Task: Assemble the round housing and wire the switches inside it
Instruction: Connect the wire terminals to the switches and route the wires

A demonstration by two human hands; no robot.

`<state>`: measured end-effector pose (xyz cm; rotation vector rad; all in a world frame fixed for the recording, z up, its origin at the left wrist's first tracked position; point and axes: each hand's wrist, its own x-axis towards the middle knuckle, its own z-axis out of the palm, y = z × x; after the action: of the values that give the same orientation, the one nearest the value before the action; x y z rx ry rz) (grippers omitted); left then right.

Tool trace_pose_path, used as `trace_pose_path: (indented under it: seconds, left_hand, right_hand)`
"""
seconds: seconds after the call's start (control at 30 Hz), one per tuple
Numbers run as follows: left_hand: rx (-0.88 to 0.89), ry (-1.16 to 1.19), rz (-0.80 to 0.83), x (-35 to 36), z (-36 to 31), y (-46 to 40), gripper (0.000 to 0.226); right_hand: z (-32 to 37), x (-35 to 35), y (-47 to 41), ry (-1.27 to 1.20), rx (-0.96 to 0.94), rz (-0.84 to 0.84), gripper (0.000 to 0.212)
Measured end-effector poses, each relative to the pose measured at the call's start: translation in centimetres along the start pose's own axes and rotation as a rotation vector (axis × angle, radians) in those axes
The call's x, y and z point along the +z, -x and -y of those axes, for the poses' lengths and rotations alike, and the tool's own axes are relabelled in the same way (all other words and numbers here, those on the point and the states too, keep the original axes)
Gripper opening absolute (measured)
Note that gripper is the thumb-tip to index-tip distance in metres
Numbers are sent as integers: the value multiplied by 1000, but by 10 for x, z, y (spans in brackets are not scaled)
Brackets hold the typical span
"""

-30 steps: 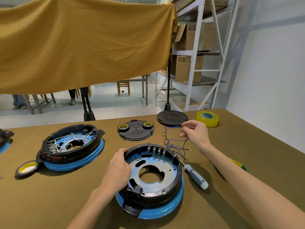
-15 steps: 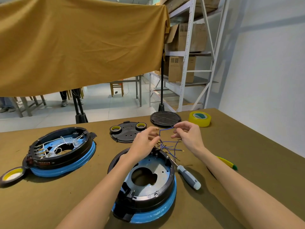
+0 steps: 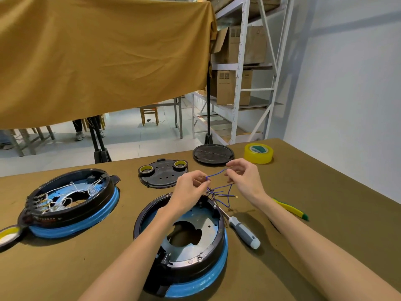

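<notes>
A round black housing (image 3: 213, 255) with a blue ring at its base and a grey metal plate inside lies in front of me. Above its far rim I hold a blue wire (image 3: 215, 173) stretched between both hands. My left hand (image 3: 191, 190) pinches its left end and my right hand (image 3: 244, 177) pinches its right end. A bundle of blue wires (image 3: 222, 195) with metal terminals hangs and lies just below the hands. The switches at the housing's far rim are hidden by my left hand.
A second housing (image 3: 71, 200) with white wires sits at left. A black cover plate (image 3: 162, 173) carrying two tape rolls, a black disc (image 3: 213, 154) and yellow tape (image 3: 258, 153) lie beyond. A screwdriver (image 3: 244, 231) and a yellow-green tool (image 3: 290, 209) lie at right.
My left hand left the housing's rim and rose to the wires. Both hands now pinch one blue wire, lifted from the bundle.
</notes>
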<state>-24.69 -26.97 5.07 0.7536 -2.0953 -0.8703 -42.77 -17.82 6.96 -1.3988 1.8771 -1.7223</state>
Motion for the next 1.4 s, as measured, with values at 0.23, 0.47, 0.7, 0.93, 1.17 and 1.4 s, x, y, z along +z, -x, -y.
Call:
trace_pose_path:
  seconds: [0.23,0.47,0.7,0.93,1.17,1.4]
  left_hand:
    - [-19,112,-108,2,6,3,5]
    - [51,-6,-157,-1,11,6,9]
    - [45,26,-249,-1,11,5,10]
    - [-13,118,-285,-1,10,4,5]
    - [-30,159,-254,-1,7,6,6]
    - [-55,102,-275,-5,7,7,15]
  right_hand:
    - [-17,-4,5,310,8,215,28]
    - [-21,-10,6,366,90,172,22]
    - [-9,-3,11,600,110,66,43]
    - [3,28,23,626,122,-85,82]
    - [-1,43,20,353,178,275,24]
    - [-7,34,20,267,110,227,11]
